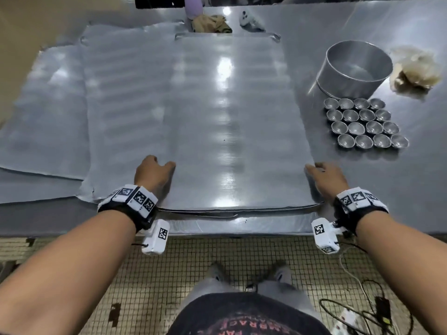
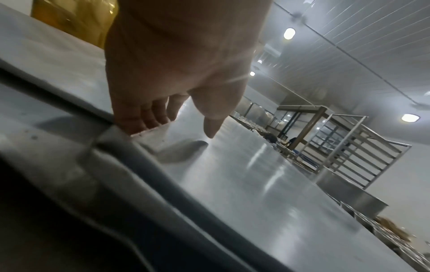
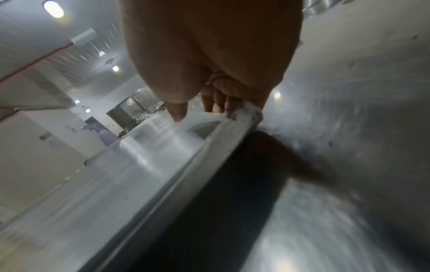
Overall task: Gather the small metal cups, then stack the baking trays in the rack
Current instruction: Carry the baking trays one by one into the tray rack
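Note:
A large flat baking tray (image 1: 229,117) lies on top of other trays at the middle of the steel table. My left hand (image 1: 154,174) grips its left edge near the front, fingers (image 2: 144,119) curled over the rim and thumb just above the tray's surface (image 2: 244,184). On the opposite edge my right hand (image 1: 325,177) holds on, its fingers (image 3: 221,103) hooked round the rim (image 3: 244,112) and its thumb on top. Several small metal cups (image 1: 365,124) stand packed together in rows on the table to the right. A tall metal rack (image 2: 358,147) shows far off in the left wrist view.
A round deep pan (image 1: 354,68) stands behind the cups, with a crumpled plastic bag (image 1: 416,68) to its right. More flat trays (image 1: 43,112) overlap at the left. A cloth (image 1: 210,24), a purple bottle (image 1: 193,6) and a white controller (image 1: 246,19) sit at the far edge. Cables (image 1: 362,310) lie on the floor.

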Demonstrator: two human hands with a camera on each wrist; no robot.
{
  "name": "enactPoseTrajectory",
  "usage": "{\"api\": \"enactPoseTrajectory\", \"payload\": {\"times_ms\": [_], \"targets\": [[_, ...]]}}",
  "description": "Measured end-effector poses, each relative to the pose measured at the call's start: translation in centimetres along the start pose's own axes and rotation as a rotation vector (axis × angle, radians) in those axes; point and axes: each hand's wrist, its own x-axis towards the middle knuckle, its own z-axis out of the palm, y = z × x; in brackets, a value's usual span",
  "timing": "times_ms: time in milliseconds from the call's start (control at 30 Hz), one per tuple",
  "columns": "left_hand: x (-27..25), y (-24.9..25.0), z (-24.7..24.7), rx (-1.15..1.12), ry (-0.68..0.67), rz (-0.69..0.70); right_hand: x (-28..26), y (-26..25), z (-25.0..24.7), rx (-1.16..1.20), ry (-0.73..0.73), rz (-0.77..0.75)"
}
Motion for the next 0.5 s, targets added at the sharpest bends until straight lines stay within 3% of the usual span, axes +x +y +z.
{"api": "enactPoseTrajectory", "payload": {"times_ms": [200,333,500], "targets": [[-0.4,0.7,-0.9,-0.041,-0.006,0.096,0.0,-0.8,-3.2,-0.227,-0.012,-0.098],[-3.0,0.2,-1.0,-0.085,0.014,0.187,-0.9,0.2,-4.9,-0.235,-0.013,-0.138],[-8.1,-1.6,0.7,-0.160,-0.009,0.176,-2.9,4.5,-4.8,-0.165,-0.034,-0.122]]}}
